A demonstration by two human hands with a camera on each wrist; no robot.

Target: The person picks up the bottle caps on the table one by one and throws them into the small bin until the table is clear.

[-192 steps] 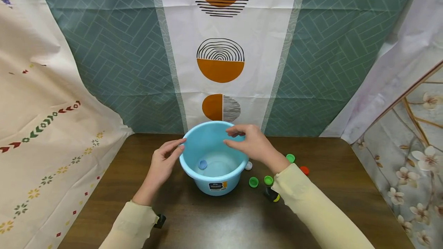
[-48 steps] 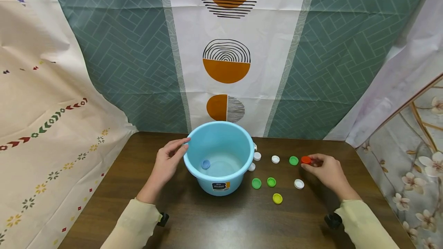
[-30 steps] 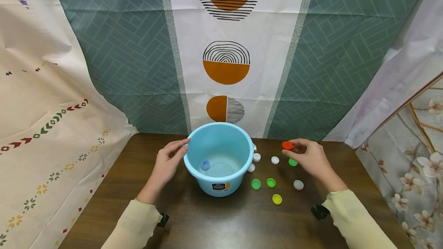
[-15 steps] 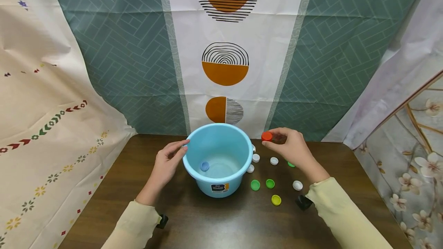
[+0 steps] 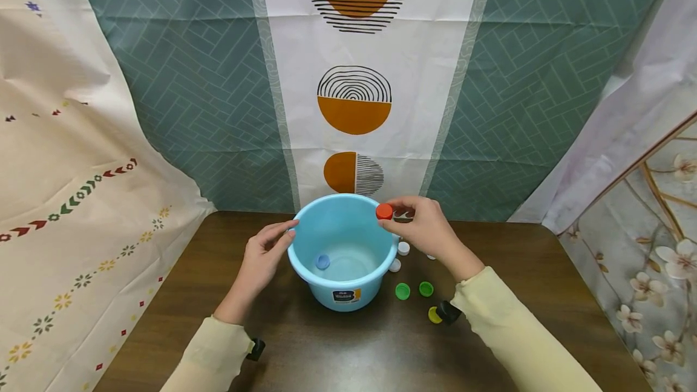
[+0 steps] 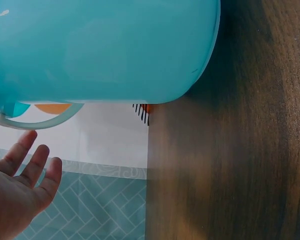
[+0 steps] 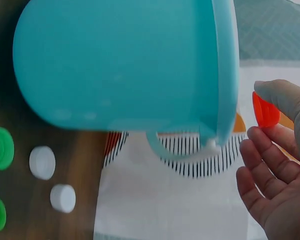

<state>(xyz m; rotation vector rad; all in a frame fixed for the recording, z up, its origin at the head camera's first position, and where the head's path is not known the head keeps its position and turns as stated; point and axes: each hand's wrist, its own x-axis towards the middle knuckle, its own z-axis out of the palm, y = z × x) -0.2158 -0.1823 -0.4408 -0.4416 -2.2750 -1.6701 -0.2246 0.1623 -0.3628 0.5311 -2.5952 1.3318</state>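
A light-blue bucket point(image 5: 348, 280) stands on the table, with a blue bottle cap point(image 5: 322, 262) lying inside on its bottom. My left hand point(image 5: 262, 259) holds the left side of the rim between thumb and index finger; its other fingers point(image 6: 37, 165) spread loosely beside the handle point(image 6: 45, 122). Between the thumb and index finger of my right hand point(image 5: 425, 227) is a red bottle cap point(image 5: 383, 212), over the bucket's right rim. In the right wrist view the red cap point(image 7: 265, 111) is just outside and above the rim, and the remaining fingers are loosely bent.
Right of the bucket lie green caps point(image 5: 402, 291) point(image 5: 426, 289), white caps point(image 5: 403, 248) point(image 5: 394, 265) and a yellow cap point(image 5: 434, 315), partly hidden by the black wrist camera point(image 5: 449, 312). A patterned cloth point(image 5: 218, 77) hangs behind the brown table point(image 5: 348, 349).
My right hand picked up the red cap from the table's right side and carried it left and up to the bucket's rim. The left hand stayed at the rim.
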